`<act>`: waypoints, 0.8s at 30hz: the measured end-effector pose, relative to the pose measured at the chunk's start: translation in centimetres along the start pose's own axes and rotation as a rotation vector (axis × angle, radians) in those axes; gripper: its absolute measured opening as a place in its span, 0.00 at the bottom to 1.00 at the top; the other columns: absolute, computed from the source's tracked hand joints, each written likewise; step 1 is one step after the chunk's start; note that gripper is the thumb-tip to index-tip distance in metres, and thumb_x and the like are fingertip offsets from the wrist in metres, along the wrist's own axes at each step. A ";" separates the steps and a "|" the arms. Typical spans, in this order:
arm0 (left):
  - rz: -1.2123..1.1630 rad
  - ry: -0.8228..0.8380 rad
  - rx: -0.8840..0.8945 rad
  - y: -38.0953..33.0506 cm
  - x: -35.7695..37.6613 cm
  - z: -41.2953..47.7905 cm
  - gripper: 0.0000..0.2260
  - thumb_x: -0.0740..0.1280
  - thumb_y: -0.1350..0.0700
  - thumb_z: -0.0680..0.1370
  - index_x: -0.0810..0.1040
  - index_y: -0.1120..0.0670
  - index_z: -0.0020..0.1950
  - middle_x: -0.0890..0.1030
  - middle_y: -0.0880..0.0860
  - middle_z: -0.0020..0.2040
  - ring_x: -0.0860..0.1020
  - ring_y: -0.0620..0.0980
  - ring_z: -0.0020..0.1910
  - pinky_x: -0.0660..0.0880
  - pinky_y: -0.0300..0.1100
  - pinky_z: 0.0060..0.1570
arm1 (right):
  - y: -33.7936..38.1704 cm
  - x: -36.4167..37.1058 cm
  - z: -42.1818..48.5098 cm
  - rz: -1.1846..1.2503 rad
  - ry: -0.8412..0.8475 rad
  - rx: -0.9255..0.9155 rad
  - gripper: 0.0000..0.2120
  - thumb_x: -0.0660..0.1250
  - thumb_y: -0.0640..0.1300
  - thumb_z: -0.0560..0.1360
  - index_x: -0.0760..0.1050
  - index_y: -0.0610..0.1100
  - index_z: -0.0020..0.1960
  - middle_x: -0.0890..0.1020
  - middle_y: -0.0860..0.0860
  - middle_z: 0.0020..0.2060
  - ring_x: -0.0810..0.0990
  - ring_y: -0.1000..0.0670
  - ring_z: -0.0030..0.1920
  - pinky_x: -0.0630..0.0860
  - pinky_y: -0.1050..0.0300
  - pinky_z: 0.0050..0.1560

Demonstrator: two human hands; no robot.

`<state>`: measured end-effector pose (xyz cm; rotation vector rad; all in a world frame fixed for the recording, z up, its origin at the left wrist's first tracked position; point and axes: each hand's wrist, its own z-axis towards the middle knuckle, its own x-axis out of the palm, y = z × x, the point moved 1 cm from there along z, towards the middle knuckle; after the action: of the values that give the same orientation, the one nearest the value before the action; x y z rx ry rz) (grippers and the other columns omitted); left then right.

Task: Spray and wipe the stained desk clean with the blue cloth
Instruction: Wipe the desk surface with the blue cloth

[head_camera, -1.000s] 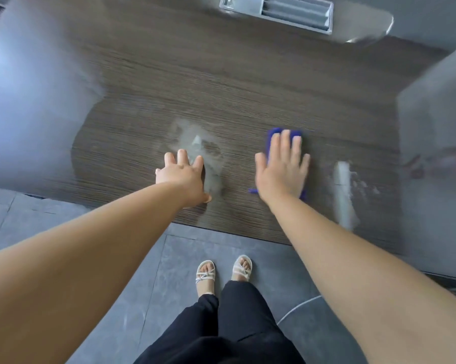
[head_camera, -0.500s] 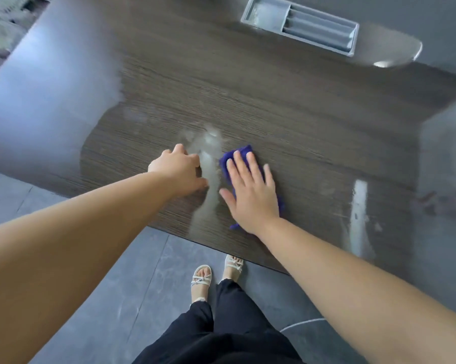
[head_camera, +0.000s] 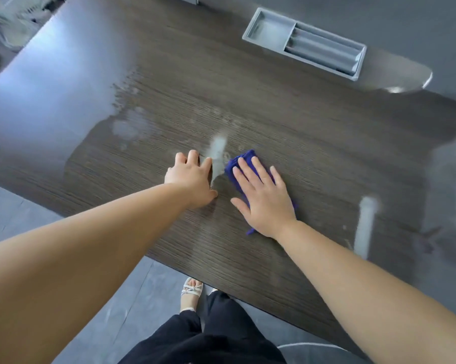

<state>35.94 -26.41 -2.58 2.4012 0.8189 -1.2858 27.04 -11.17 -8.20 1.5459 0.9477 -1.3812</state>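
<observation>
bright daylight | glare on desk (head_camera: 51,82) left+right | edges blurred, wide-angle warp

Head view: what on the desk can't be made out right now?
- Blue cloth: mostly under the right hand, head view; its shape is hidden.
- Desk beneath them: covered, stains unknown.
- Desk's left end: washed out by glare.
- Pale streak at right: blurred, wet or reflection unclear.

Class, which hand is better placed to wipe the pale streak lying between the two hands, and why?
Right. The right hand lies flat on the blue cloth, whose edge sits just beside the streak; the left hand holds no cloth.
</observation>
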 end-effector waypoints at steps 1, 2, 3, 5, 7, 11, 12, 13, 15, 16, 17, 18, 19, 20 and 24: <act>0.001 0.008 -0.003 0.0 -0.1 0.2 0.34 0.65 0.38 0.73 0.56 0.50 0.73 0.57 0.54 0.70 0.57 0.58 0.68 0.70 0.50 0.56 | -2.0 -0.4 0.2 -0.007 0.036 -0.170 0.29 0.51 0.59 0.76 0.66 0.46 0.72 0.67 0.49 0.72 0.64 0.46 0.72 0.64 0.39 0.68; 0.008 0.017 -0.005 0.0 -0.2 0.3 0.34 0.65 0.38 0.73 0.56 0.50 0.73 0.57 0.54 0.70 0.57 0.58 0.68 0.71 0.49 0.55 | -4.4 -0.5 0.5 -0.022 0.036 -0.262 0.28 0.52 0.59 0.76 0.67 0.47 0.71 0.68 0.50 0.71 0.66 0.46 0.71 0.64 0.39 0.68; 0.014 0.022 -0.005 0.0 -0.2 0.3 0.34 0.65 0.38 0.73 0.56 0.50 0.73 0.57 0.54 0.70 0.57 0.58 0.67 0.71 0.49 0.55 | -6.6 -0.6 0.9 -0.056 -0.008 -0.252 0.28 0.52 0.58 0.76 0.68 0.47 0.71 0.69 0.50 0.71 0.67 0.45 0.71 0.64 0.38 0.67; 0.030 0.028 -0.004 0.0 -0.1 0.3 0.34 0.64 0.38 0.73 0.56 0.50 0.73 0.57 0.54 0.70 0.57 0.58 0.67 0.71 0.48 0.54 | -10.0 -1.3 2.0 -0.029 -0.013 0.065 0.27 0.50 0.57 0.78 0.63 0.47 0.74 0.65 0.50 0.73 0.62 0.45 0.73 0.62 0.36 0.68; 0.037 0.025 -0.006 0.0 0.0 0.6 0.34 0.64 0.38 0.73 0.56 0.50 0.73 0.57 0.54 0.70 0.57 0.58 0.67 0.71 0.49 0.54 | -10.4 -1.3 3.2 0.027 -0.037 0.524 0.27 0.49 0.56 0.80 0.55 0.48 0.77 0.55 0.51 0.77 0.52 0.47 0.76 0.53 0.39 0.72; 0.026 0.029 -0.014 -0.3 -0.3 0.5 0.34 0.66 0.39 0.73 0.58 0.51 0.72 0.58 0.55 0.68 0.58 0.58 0.66 0.72 0.48 0.51 | -2.8 -0.7 4.4 0.025 -0.055 0.496 0.30 0.50 0.58 0.80 0.53 0.45 0.77 0.54 0.48 0.77 0.51 0.45 0.76 0.53 0.39 0.72; 0.009 0.020 -0.022 -0.4 -0.4 0.5 0.33 0.67 0.39 0.72 0.59 0.52 0.71 0.59 0.55 0.67 0.59 0.58 0.66 0.72 0.49 0.51 | -1.4 -0.4 3.7 0.030 -0.041 0.282 0.30 0.51 0.58 0.79 0.57 0.45 0.76 0.57 0.48 0.76 0.54 0.44 0.76 0.56 0.39 0.71; -0.017 0.004 -0.035 -0.6 -0.4 0.5 0.32 0.68 0.40 0.72 0.61 0.52 0.69 0.60 0.55 0.67 0.59 0.58 0.66 0.72 0.49 0.51 | -0.9 0.0 2.8 0.011 -0.026 0.046 0.29 0.52 0.59 0.78 0.60 0.46 0.75 0.61 0.49 0.75 0.58 0.45 0.75 0.59 0.39 0.71; -0.074 -0.033 -0.059 -0.6 -0.3 0.4 0.31 0.69 0.40 0.71 0.63 0.51 0.68 0.61 0.54 0.67 0.59 0.58 0.66 0.72 0.50 0.52 | -3.4 -0.1 2.0 -0.004 0.022 -0.264 0.28 0.54 0.60 0.76 0.65 0.48 0.73 0.66 0.50 0.73 0.63 0.46 0.73 0.60 0.40 0.70; -0.091 -0.041 -0.064 -0.6 -0.2 0.4 0.31 0.69 0.40 0.71 0.64 0.51 0.68 0.61 0.54 0.67 0.60 0.57 0.66 0.71 0.50 0.53 | -5.3 -0.2 2.1 -0.025 0.014 -0.257 0.28 0.54 0.60 0.76 0.65 0.49 0.73 0.66 0.51 0.72 0.63 0.46 0.73 0.60 0.39 0.70; -0.093 -0.035 -0.061 -0.5 -0.2 0.4 0.31 0.69 0.40 0.71 0.64 0.51 0.68 0.61 0.53 0.67 0.60 0.57 0.66 0.71 0.50 0.53 | -7.3 -0.3 2.4 -0.044 -0.014 -0.143 0.28 0.52 0.60 0.76 0.64 0.49 0.73 0.66 0.51 0.73 0.63 0.46 0.73 0.62 0.38 0.69; -0.093 -0.030 -0.060 -0.5 -0.1 0.4 0.30 0.69 0.40 0.71 0.64 0.51 0.68 0.61 0.53 0.67 0.60 0.57 0.66 0.71 0.50 0.52 | -9.0 -0.8 2.9 -0.033 -0.030 0.051 0.29 0.50 0.59 0.77 0.62 0.49 0.74 0.63 0.51 0.74 0.61 0.46 0.74 0.61 0.37 0.69; -0.096 -0.031 -0.060 -0.4 -0.4 0.5 0.29 0.69 0.40 0.72 0.64 0.51 0.67 0.62 0.53 0.66 0.60 0.57 0.65 0.72 0.50 0.51 | -10.1 -1.2 3.5 -0.002 -0.030 0.303 0.28 0.49 0.59 0.79 0.59 0.49 0.76 0.60 0.51 0.75 0.56 0.47 0.75 0.59 0.38 0.70; -0.118 -0.049 -0.068 -0.4 -0.6 0.7 0.28 0.68 0.41 0.72 0.65 0.51 0.67 0.63 0.54 0.65 0.61 0.57 0.65 0.71 0.50 0.50 | -10.3 -1.4 4.0 0.025 -0.036 0.534 0.28 0.48 0.58 0.80 0.55 0.49 0.77 0.55 0.52 0.77 0.51 0.47 0.76 0.55 0.39 0.72; -0.265 -0.227 -0.045 -0.9 -3.1 3.0 0.23 0.64 0.45 0.75 0.67 0.51 0.67 0.66 0.55 0.65 0.61 0.57 0.66 0.69 0.50 0.55 | -3.9 -1.3 6.2 0.059 -0.014 0.720 0.30 0.46 0.59 0.80 0.48 0.47 0.78 0.48 0.50 0.77 0.44 0.47 0.77 0.49 0.40 0.73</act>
<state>32.07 -28.31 -1.67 2.1136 1.1098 -1.5838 21.03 -15.54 -7.53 2.0513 0.3898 -1.7971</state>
